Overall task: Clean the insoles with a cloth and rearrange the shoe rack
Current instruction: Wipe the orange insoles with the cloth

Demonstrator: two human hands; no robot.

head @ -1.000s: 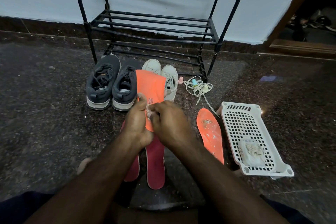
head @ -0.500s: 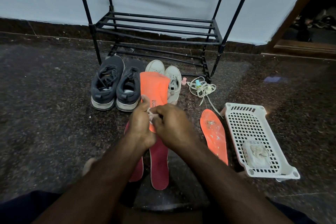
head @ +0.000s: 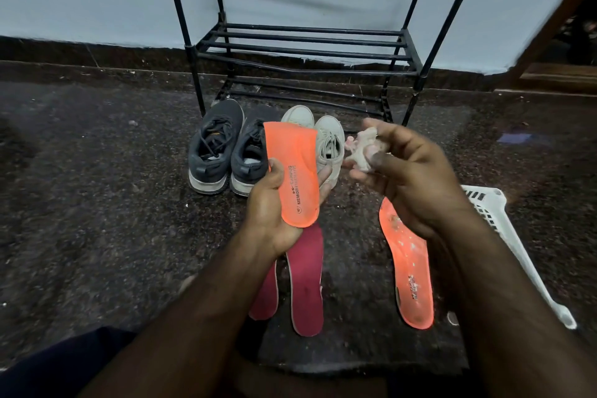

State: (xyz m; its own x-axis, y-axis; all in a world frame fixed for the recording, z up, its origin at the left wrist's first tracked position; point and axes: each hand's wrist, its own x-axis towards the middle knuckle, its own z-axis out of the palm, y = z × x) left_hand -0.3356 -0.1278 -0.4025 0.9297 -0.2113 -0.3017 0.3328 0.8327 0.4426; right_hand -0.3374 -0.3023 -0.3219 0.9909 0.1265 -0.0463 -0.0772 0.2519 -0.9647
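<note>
on the floor (head: 97, 203) nearest, two red insoles (head: 307, 281) and a soiled orange insole (head: 408, 268). above them, left hand (head: 274, 213) with fingers curled round a held orange insole (head: 295, 171); right hand (head: 410, 178) pinching a crumpled cloth (head: 365, 149). beyond, dark shoes (head: 226, 149), pale shoes (head: 326, 139), then black shoe rack (head: 307, 48).

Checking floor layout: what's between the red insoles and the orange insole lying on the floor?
Head view: only bare dark floor separates the red insoles from the floor orange insole.
</note>
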